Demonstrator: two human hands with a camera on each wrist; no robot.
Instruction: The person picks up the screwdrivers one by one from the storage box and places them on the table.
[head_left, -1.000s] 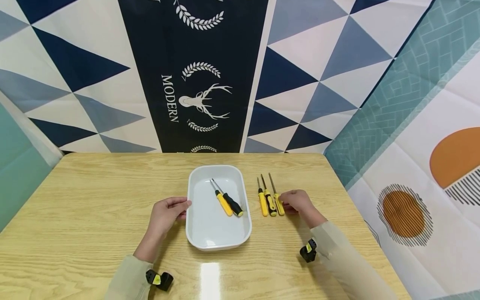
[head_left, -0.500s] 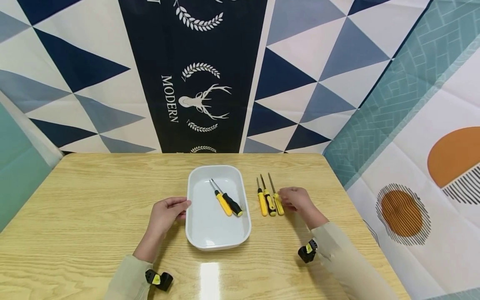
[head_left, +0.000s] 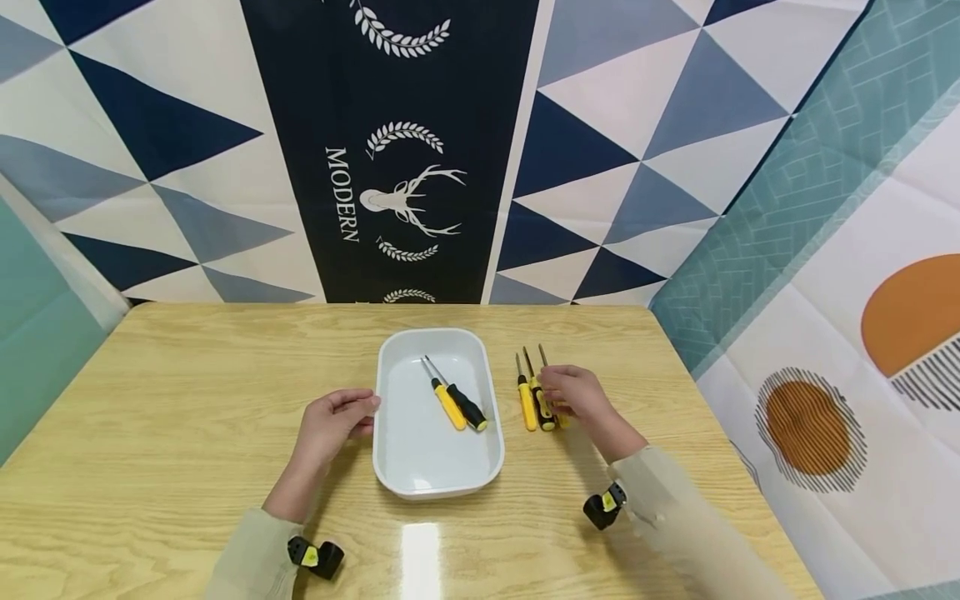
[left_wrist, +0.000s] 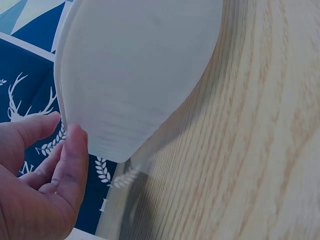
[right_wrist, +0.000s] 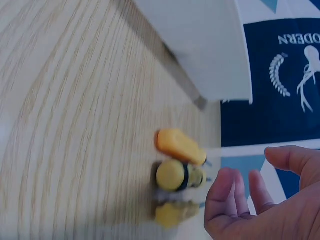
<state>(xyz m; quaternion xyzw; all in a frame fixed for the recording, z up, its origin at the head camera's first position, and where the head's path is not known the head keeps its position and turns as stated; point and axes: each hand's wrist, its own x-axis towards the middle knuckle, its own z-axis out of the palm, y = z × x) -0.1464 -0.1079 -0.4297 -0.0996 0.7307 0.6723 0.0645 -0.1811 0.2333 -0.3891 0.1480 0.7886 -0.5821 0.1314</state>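
Observation:
A white rectangular tray [head_left: 420, 467] sits mid-table with two screwdrivers inside: one with a yellow handle [head_left: 450, 408], the other with a black handle [head_left: 468, 408]. My left hand [head_left: 335, 425] pinches the tray's left rim between thumb and fingers, as the left wrist view also shows. Right of the tray, three screwdrivers lie side by side: a plain yellow one [head_left: 527, 406], a yellow-and-black one [head_left: 545, 417] and a yellow one [right_wrist: 172, 214] at the right. Over the rightmost pair hovers my right hand [head_left: 579, 393], thumb and fingers apart and holding nothing, hiding part of their handles.
The wooden table [head_left: 225, 375] meets a patterned cloth wall [head_left: 405, 167] at its back edge. Another cloth [head_left: 885, 333] hangs along the right side. A black wrist camera [head_left: 605, 505] is strapped to the right sleeve, and a matching camera [head_left: 317, 557] to the left.
My right hand has moved left and slightly away from me, from beside the rightmost screwdriver to over it. The left hand stays at the tray's rim.

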